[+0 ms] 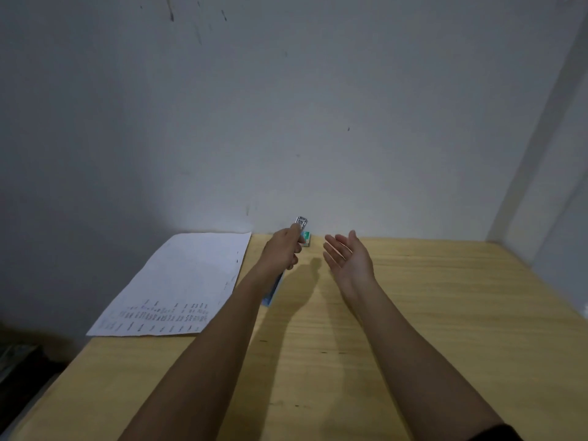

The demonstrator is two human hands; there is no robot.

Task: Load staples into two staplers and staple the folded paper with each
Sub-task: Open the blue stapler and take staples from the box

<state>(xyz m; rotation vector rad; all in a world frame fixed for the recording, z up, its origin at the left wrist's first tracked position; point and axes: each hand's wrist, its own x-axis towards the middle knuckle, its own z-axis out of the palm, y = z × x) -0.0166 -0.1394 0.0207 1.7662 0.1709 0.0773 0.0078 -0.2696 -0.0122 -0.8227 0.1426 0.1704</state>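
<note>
The left hand (283, 249) holds the small stapler (301, 221), so the empty right hand (350, 259), fingers spread, should come in slowly and open its top over the bench (429, 297).

The left hand (283, 249) gripped a silver stapler (301, 225), whose metal end stuck out beyond the curled fingers (295, 248) toward the wall (318, 122). Just right of those fingers, a small green box (306, 240) lay on the wooden surface (445, 313) near the wall. The right hand (350, 259) hovered palm up, its fingers (334, 242) straight and spread, apart from the box. Left of the gripping fingers lay a sheet of paper (184, 281) with print at its near end. Nearer than those fingers, under the left forearm, a blue edge (270, 297) showed, too hidden to identify.
</note>
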